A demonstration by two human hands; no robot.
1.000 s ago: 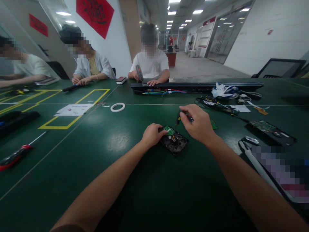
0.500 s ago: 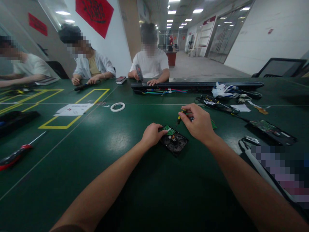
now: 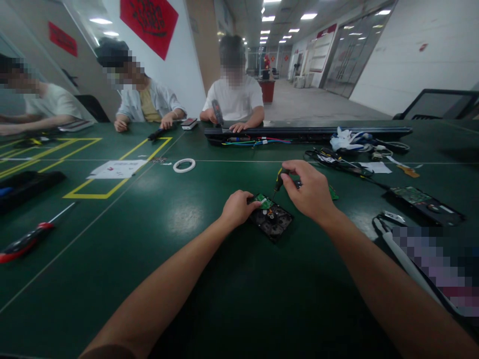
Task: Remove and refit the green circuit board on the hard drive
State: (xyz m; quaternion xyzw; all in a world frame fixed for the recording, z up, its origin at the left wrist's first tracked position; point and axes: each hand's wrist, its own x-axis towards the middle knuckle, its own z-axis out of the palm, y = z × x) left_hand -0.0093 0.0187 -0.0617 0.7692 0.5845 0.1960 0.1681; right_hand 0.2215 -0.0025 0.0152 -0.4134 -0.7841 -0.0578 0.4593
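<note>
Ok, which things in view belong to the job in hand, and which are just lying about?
In use:
- hard drive, steadied by the left hand
- small screwdriver, held in the right hand

Apparently just lying about:
- red-and-black screwdriver
- white ring
- paper sheet
- the other drive

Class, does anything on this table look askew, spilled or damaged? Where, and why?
The black cables beyond the right hand look messy: loosely tangled beside a crumpled white bundle. The hard drive sits askew, held by the left hand, seemingly normal. No spill or clear damage shows.
</note>
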